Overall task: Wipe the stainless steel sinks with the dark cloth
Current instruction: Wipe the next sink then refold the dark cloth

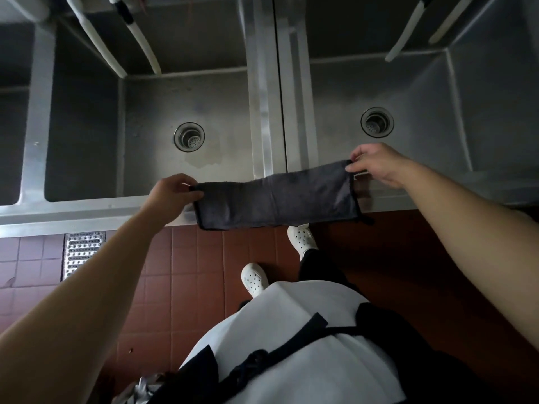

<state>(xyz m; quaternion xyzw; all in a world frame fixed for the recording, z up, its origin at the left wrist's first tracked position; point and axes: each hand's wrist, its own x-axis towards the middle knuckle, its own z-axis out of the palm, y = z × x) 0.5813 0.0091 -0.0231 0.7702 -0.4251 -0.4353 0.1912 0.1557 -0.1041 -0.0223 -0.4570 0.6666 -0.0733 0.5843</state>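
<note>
The left hand point(172, 193) pinches one short end of the dark cloth point(277, 199) in a narrow grip, and the right hand point(376, 164) pinches the opposite end the same way. The single cloth hangs stretched flat between them, above the front rim point(87, 211) of the steel unit, spanning the divider between two basins. Two sink basins show fully, the left one point(163, 118) and the right one point(423, 112), each with one round drain; a third is cut off at far left. Two white shoes point(253, 279) stand on red floor tiles point(186, 258).
</note>
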